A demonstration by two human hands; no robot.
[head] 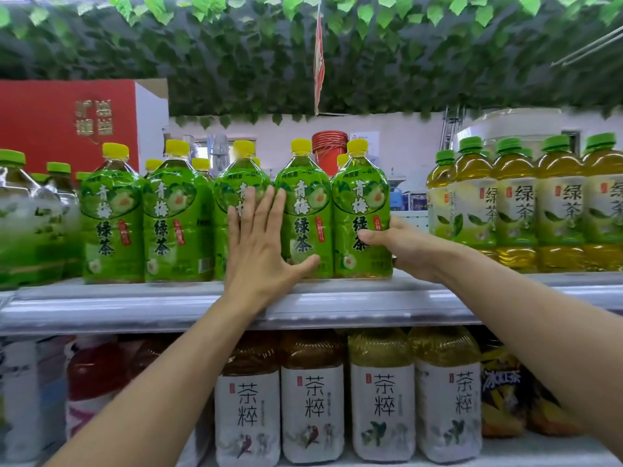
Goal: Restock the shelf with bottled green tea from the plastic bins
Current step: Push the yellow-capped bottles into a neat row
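Store aisle here, fake ivy leaves (236, 45) hanging overhead and a red box (67, 119) up top on the left. The upper shelf (135, 308) carries a front row of five yellow-capped green tea bottles, with more caps poking up behind them, so the back row is mostly hidden. Pale green-capped tea bottles (515, 203) sit to the right, and the bottles at the far left are blurry and cut off by the frame edge. On the lower shelf the white-labelled tea bottles (313, 399) have their tops hidden behind the shelf rail.

The left hand (259, 251) is flat and wide open, fingers spread, pressing across the third bottle (229, 193) and the fourth bottle (305, 210), thumb lying low on the fourth one. It covers most of the third bottle's label. The right hand (401, 247) is wrapped round the rightmost green tea bottle (362, 210), thumb on the front of the label, fingers curled round the far side where I can't really see them. That bottle stands upright on the shelf, touching its neighbour.
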